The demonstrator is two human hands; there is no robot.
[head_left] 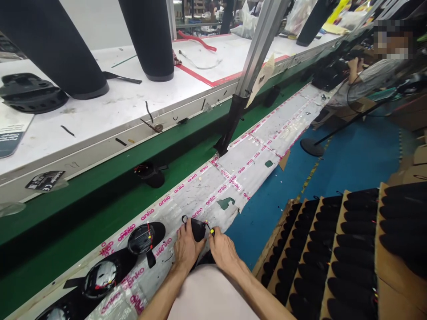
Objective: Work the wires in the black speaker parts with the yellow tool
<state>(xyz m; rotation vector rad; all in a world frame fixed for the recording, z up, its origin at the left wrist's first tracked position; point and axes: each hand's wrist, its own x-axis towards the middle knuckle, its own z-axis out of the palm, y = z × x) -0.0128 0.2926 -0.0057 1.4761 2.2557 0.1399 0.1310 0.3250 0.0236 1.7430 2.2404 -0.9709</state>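
Left hand (186, 250), right hand (224, 251) seemingly hold black part (199, 230).

Head camera looks down, close over workbench (240, 173).

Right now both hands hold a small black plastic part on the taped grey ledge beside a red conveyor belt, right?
No: the head view shows the conveyor belt is green, not red. Left hand, right hand, black part and taped ledge are right.

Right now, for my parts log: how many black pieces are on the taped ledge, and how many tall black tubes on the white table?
Round wired pieces: 3
Small piece in left hand and right hand: 1
Tall tubes: 3
Total: 7
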